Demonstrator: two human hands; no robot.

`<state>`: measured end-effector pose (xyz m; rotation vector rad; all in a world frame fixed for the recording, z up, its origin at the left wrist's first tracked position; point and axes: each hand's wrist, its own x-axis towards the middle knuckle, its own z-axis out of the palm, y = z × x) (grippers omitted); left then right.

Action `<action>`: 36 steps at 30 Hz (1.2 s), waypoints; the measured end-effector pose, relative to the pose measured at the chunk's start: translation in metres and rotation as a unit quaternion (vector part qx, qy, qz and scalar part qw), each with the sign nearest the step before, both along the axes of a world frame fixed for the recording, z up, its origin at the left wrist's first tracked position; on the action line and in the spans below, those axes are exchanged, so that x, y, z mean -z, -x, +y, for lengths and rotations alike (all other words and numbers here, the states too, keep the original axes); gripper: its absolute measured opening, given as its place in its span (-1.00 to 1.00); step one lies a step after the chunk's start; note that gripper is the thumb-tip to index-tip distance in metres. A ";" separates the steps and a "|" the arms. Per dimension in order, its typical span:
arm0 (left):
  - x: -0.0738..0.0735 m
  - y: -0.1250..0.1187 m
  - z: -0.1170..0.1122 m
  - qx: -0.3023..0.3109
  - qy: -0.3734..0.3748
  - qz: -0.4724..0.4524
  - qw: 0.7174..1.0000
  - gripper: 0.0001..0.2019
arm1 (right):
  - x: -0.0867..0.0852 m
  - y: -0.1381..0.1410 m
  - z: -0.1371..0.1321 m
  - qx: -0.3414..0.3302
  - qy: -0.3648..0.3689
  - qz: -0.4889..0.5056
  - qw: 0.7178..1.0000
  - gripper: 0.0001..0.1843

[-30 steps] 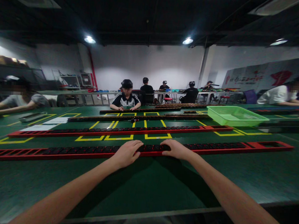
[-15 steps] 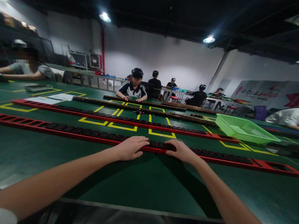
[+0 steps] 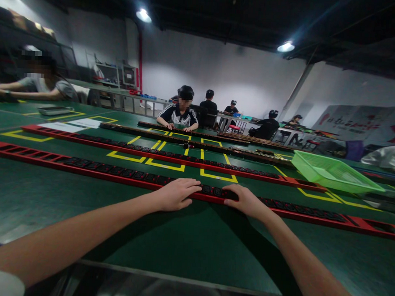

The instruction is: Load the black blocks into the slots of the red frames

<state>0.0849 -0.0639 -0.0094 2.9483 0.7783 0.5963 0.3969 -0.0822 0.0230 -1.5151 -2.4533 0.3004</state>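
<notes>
A long red socket strip (image 3: 94,174) lies across the green table in front of me, with a row of black socket modules along it and open slots toward its left end. My left hand (image 3: 179,194) rests over the strip's middle, fingers stretched across the modules and thumb apart on the near side. To its right, my right hand (image 3: 243,199) curls over the same strip, its thumb at the near edge and its fingertips on top. Two dark modules (image 3: 212,190) show between my hands. Parts of the strip under my fingers are hidden.
A second red strip (image 3: 141,152) lies parallel behind. Brown rails (image 3: 213,148) stretch farther back. At right stands a green plastic basket (image 3: 334,171). White papers (image 3: 59,126) lie at left over yellow tape outlines. Across the table sits a person (image 3: 179,112); others are farther away.
The view has shifted slightly, so the scene sits a little farther right. Both hands keep nearly the same place and pose on the strip.
</notes>
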 end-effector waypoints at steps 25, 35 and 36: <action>-0.005 -0.004 -0.006 -0.016 0.004 -0.004 1.000 -0.47 | -0.009 0.002 -0.007 -0.012 -0.002 0.007 1.000 -0.50; 0.004 -0.008 -0.001 -0.013 -0.026 -0.036 0.999 -0.52 | -0.042 0.033 -0.041 -0.033 -0.193 0.073 0.978 -0.63; 0.004 -0.008 0.000 -0.014 -0.029 -0.037 0.999 -0.53 | -0.056 0.042 -0.060 -0.079 -0.231 0.105 0.964 -0.65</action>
